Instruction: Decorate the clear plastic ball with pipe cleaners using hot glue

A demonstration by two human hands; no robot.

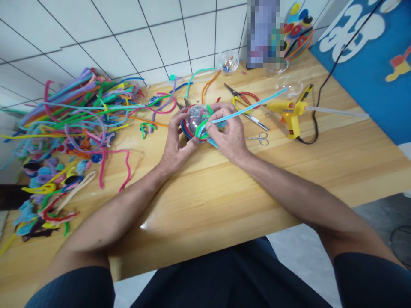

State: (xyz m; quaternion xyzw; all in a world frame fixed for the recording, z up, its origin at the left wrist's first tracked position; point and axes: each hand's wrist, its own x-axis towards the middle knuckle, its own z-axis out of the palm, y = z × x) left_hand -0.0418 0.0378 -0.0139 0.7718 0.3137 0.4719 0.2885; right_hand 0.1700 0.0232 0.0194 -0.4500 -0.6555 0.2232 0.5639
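Note:
A clear plastic dome (195,118) with coloured pipe cleaners around its rim stands between my hands over the table. My left hand (177,141) is wrapped around its left side, fingers behind and thumb at the front edge. My right hand (231,134) pinches a light blue pipe cleaner (250,107) against the dome's right side. The free length of that pipe cleaner slants up to the right. A green pipe cleaner (202,125) curves over the front of the dome. Light blue fuzzy pieces show below my right fingers; the dome's underside is hidden.
A large heap of pipe cleaners (80,102) covers the table's left side. Right of my hands lie red-handled scissors (247,97), small metal scissors (261,138) and a yellow glue gun (287,115) with a black cord. A clear bowl (228,62) stands near the tiled wall.

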